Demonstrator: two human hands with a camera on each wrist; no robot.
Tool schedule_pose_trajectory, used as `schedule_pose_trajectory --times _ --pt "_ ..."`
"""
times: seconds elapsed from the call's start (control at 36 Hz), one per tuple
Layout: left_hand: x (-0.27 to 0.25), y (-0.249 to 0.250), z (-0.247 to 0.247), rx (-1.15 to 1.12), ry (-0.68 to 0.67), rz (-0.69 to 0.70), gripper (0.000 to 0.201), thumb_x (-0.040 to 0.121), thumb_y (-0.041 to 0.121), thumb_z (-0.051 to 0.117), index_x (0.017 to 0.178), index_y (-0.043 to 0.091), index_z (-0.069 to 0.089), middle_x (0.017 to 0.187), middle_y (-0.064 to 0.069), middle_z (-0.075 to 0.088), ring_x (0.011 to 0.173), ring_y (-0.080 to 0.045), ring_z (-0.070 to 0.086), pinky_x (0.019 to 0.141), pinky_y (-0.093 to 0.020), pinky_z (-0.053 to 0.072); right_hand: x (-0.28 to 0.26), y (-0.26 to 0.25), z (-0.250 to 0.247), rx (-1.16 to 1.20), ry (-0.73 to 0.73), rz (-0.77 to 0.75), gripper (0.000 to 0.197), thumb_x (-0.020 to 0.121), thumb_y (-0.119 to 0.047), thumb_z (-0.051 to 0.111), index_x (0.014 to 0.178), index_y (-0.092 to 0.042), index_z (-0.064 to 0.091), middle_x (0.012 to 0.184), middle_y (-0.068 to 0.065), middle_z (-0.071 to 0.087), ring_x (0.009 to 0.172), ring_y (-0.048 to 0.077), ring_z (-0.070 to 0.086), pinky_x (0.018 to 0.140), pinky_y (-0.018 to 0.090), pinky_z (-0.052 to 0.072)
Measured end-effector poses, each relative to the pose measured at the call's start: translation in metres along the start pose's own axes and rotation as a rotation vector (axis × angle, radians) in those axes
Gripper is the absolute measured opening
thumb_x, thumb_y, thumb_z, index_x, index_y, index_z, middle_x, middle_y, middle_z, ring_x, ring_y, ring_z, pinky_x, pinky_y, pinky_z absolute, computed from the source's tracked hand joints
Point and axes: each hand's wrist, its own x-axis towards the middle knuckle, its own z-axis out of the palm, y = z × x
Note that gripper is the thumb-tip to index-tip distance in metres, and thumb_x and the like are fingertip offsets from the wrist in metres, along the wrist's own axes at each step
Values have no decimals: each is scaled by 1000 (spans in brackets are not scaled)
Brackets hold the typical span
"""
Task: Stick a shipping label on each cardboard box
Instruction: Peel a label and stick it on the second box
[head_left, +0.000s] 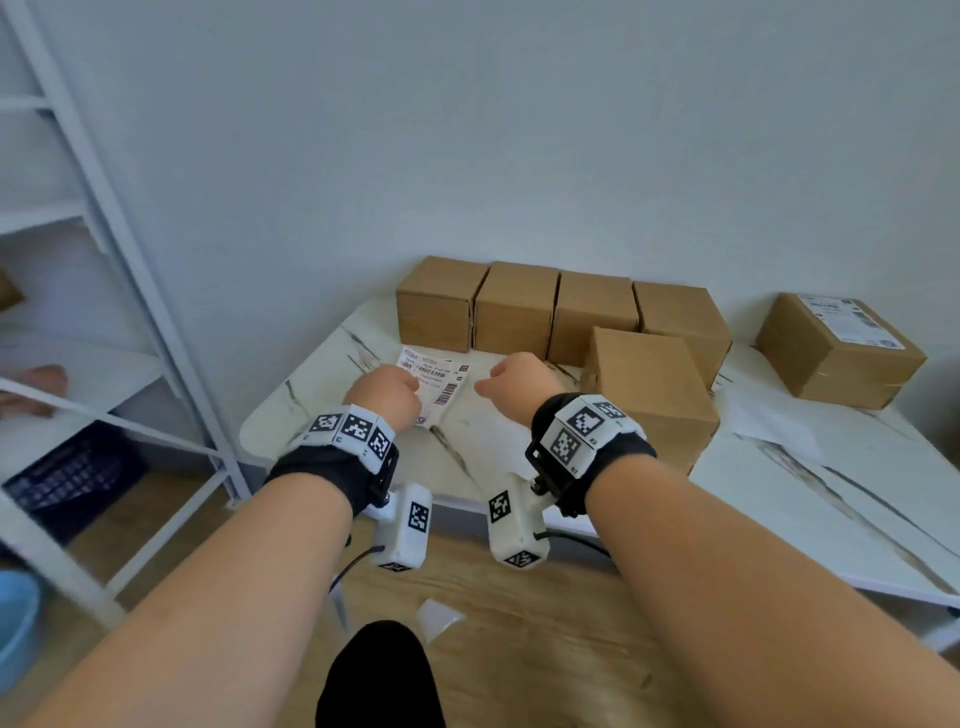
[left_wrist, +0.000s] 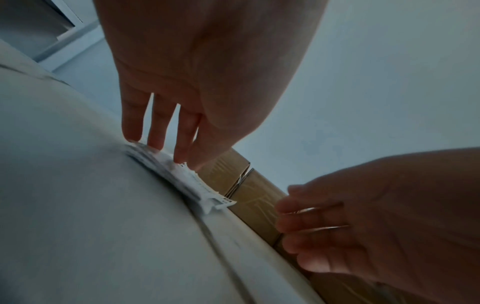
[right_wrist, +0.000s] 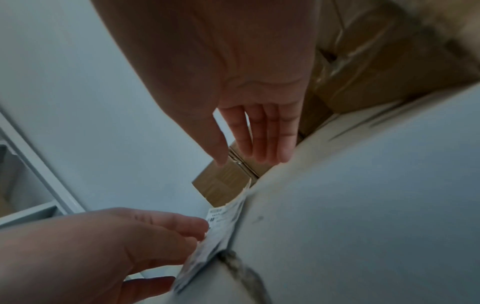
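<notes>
A stack of white shipping labels (head_left: 435, 383) lies on the marble-pattern table (head_left: 291, 410), in front of a row of several plain cardboard boxes (head_left: 514, 312). My left hand (head_left: 392, 389) rests its straight fingertips (left_wrist: 158, 144) on the labels (left_wrist: 182, 179). My right hand (head_left: 511, 376) hovers just right of the labels with relaxed fingers (right_wrist: 259, 144) and holds nothing. It is a little above the table, beside another plain box (head_left: 649, 395). In the right wrist view the labels (right_wrist: 221, 228) show under the left hand (right_wrist: 145, 236).
A box with a label on its top (head_left: 836, 353) stands on the adjoining table at the right, with loose white sheets (head_left: 769, 421) near it. A white shelf frame (head_left: 130, 260) and a dark crate (head_left: 67, 478) stand at the left. A paper scrap (head_left: 439, 618) lies on the floor.
</notes>
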Motion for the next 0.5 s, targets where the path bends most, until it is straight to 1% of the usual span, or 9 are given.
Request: schedule_pose_trajectory --times 0.03,0.06,0.08,0.17,0.25,0.28,0.36,0.42,0.5 --pt "0 -2 1 15 -11 12 38 89 2 47 122 7 64 135 -12 55 120 -31 52 99 -33 42 4 -1 6 -12 -15 16 18 93 -20 53 87 -5 61 82 9 60 72 23 59 58 27 44" --pt "0 -5 3 28 -19 27 36 89 3 48 121 8 65 135 -12 55 120 -31 52 99 -33 42 9 -1 11 -17 -21 36 20 93 -19 54 76 -8 55 74 6 55 63 20 53 54 26 40" --pt "0 -7 4 34 -22 39 35 90 4 49 120 10 66 135 -11 55 121 -31 52 101 -33 42 13 -1 16 -24 -30 52 24 92 -20 55 70 -11 50 72 4 52 62 19 50 54 26 40" --pt "2 -12 6 12 -16 65 35 89 8 52 119 18 67 139 -5 53 124 -27 51 105 -32 40 21 -2 25 -53 -50 86 29 91 -21 58 66 -17 43 75 4 50 74 23 52 66 29 45" --pt "4 -15 8 -20 -28 79 33 87 9 56 114 22 69 138 -3 54 122 -25 52 103 -30 41 25 -1 29 -100 -35 115 29 94 -23 55 69 -12 46 67 3 51 59 17 50 50 25 36" --pt "4 -16 9 -26 -34 83 33 85 9 57 112 23 70 138 -3 54 121 -24 52 102 -30 42 26 0 31 -97 -24 117 27 95 -24 55 72 -10 49 67 3 51 58 15 48 48 25 34" --pt "5 -19 10 -46 -37 94 33 82 7 61 107 25 71 138 -1 54 122 -22 52 101 -30 43 28 1 35 -63 -11 96 18 94 -26 58 91 -9 60 82 4 60 69 18 55 54 25 38" --pt "6 -20 11 -56 -41 97 32 79 7 65 104 26 71 137 0 54 121 -21 53 99 -29 43 29 0 38 -49 1 93 23 92 -26 61 101 -5 66 95 8 66 79 20 58 59 26 43" --pt "6 -20 11 -69 -43 98 31 77 8 69 103 26 72 135 1 55 120 -20 53 96 -28 42 28 -1 41 -49 19 97 22 90 -25 63 103 -7 67 100 8 68 85 21 62 68 28 48"
